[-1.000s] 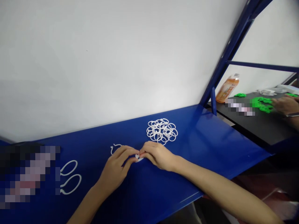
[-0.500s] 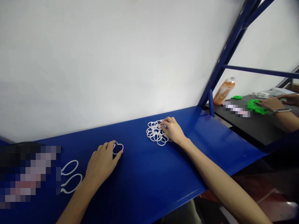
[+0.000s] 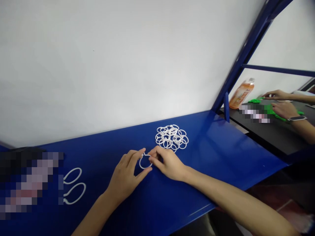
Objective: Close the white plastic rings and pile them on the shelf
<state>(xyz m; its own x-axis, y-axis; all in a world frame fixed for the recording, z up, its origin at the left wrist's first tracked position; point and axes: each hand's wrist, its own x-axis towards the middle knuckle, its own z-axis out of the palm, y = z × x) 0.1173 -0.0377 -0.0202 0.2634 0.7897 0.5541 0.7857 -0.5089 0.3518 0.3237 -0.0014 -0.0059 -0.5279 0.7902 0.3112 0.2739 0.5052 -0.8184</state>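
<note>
A thin white plastic ring (image 3: 144, 168), with a small clasp at its top left, is held just above the blue table (image 3: 197, 183). My left hand (image 3: 124, 173) grips it from the left, thumb at the lower rim and index finger by the clasp. On the ring's right side, my right hand (image 3: 171, 164) pinches the rim between thumb and fingertips. Just behind my right hand lies a pile of similar white rings (image 3: 171, 138). Two separate open rings, an upper ring (image 3: 74, 169) and a lower ring (image 3: 84, 191), lie left of my left hand.
A dark object (image 3: 23, 155) and a blurred-out patch are at the table's left. The white wall (image 3: 123, 65) runs behind. Right of a blue metal post (image 3: 238, 70), a co-worker's hands (image 3: 285, 108) handle green pieces on a black table, near an orange bottle (image 3: 242, 94).
My right hand has left the pile and come left to the ring. My left hand has carried the ring right, toward it. The co-worker's far hand has reached left to green pieces.
</note>
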